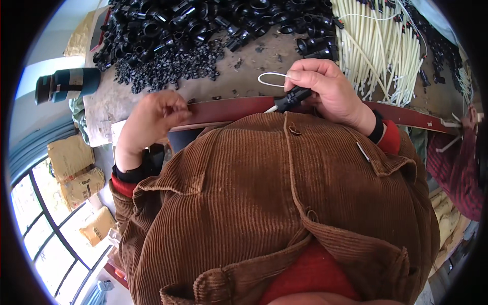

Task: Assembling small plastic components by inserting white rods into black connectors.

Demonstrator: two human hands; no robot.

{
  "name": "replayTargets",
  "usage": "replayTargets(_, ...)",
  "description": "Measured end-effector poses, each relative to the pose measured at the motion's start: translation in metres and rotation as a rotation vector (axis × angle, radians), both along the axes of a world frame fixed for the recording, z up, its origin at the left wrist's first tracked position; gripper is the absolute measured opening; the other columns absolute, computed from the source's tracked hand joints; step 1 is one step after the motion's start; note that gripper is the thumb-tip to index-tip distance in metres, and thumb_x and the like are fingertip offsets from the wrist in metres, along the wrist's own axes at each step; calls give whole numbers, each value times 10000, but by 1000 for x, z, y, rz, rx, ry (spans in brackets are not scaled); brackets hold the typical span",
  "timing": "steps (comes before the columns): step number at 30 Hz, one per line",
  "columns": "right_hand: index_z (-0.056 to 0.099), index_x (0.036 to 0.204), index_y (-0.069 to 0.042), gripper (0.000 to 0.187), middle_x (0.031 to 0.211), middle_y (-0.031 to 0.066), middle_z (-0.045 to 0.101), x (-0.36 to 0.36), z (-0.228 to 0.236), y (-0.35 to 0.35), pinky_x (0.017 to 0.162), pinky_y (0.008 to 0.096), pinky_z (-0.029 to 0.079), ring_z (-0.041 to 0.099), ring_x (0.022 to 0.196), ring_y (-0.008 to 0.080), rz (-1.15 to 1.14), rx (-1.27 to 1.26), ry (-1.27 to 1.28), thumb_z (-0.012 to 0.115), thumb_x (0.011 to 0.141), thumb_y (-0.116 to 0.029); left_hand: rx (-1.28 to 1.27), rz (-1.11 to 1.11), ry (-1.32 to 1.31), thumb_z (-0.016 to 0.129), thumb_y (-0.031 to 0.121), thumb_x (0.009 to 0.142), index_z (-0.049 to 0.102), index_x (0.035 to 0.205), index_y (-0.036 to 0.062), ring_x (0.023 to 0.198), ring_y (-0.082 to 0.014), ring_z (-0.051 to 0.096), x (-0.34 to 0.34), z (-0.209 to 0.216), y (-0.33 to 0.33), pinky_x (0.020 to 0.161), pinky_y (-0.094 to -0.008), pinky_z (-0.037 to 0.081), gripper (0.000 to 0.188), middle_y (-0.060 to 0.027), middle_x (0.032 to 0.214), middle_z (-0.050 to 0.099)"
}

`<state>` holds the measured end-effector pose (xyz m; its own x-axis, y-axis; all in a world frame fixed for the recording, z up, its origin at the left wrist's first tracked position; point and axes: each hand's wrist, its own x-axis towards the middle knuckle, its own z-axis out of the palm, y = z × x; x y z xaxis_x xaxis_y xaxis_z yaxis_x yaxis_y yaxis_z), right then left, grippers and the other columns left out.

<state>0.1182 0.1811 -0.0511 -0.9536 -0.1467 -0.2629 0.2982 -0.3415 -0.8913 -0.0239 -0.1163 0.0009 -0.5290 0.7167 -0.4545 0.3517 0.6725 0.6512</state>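
In my right hand (325, 86) is a black plastic fitting (295, 97), gripped between curled fingers just over the table's front edge. A thin white loop (272, 79) sticks out leftward from under the thumb. From the fitting's lower end a pale rod or tube (272, 109) points toward my jacket. My left hand (155, 117) hovers at the edge further left, its fingers bent with a gap between thumb and forefinger; nothing shows in it. Closest to it are small black plastic pieces (168, 68) heaped on the table.
Larger black fittings (203, 25) are piled at the back. Pale tubes (381, 51) with black ends lie bundled at the right. A dark teal bottle (76, 84) is at the left. The table (244, 73) has a red front edge (223, 109). Another person's sleeve (457, 173) shows far right.
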Motion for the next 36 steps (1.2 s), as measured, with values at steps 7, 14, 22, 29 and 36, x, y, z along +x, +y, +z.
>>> replayTargets(7,644,824,-46,179,667,-42,564,-3,4,-6,410,157,271,386,475,-4,-59,66,-56,574,912,-186,212,-29,343,692,101,772,666,863,75,652,-247,602,-13,-34,34,602,-332,485,98,-96,786,600)
replayTargets(14,641,822,-41,177,642,-34,547,-5,3,-10,402,167,246,360,452,12,-73,6,-106,584,904,-187,148,-338,661,628,124,812,598,885,50,744,-322,626,-20,-47,52,647,-409,507,108,-114,835,593)
replayTargets(22,636,820,-31,178,634,-31,534,-1,6,-15,395,181,223,336,438,17,-94,-3,-94,583,898,-182,135,-373,709,600,46,806,591,914,-13,739,-350,625,4,-48,82,671,-385,533,124,-176,873,599)
replayTargets(29,641,829,-27,145,665,-31,545,-2,5,-10,404,182,231,348,453,17,-91,37,-53,606,884,-157,385,217,-109,608,59,876,629,1001,-24,661,-181,632,-12,-10,66,597,-272,525,152,-75,851,643)
replayTargets(36,658,872,-25,97,695,-29,562,-12,8,-19,418,178,248,371,472,17,-159,-13,-57,634,868,-119,721,285,-340,641,89,892,655,1073,31,680,-64,606,11,6,101,589,-195,491,191,22,786,633)
